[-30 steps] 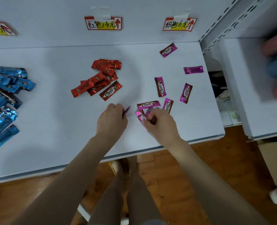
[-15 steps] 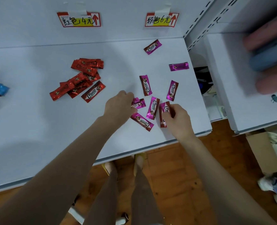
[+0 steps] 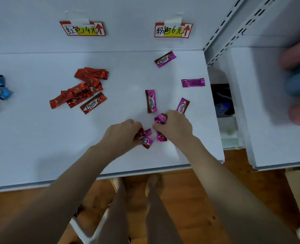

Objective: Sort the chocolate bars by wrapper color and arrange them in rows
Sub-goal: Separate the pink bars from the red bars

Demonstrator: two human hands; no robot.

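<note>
Gathering pink foil-wrapped chocolate bars near the white shelf's front edge, left hand and right hand each grip some.

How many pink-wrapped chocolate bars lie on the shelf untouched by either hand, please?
4: one near the back under the pink label, one by the right edge, one upright mid-shelf, one tilted beside the right hand. More sit under both hands, uncountable.

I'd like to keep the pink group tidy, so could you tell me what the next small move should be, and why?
Probably lay the pink bars under the hands side by side as a row's start. The left hand and right hand each cover a few pink bars near the shelf front, while the other pink bars lie scattered at mixed angles.
</note>
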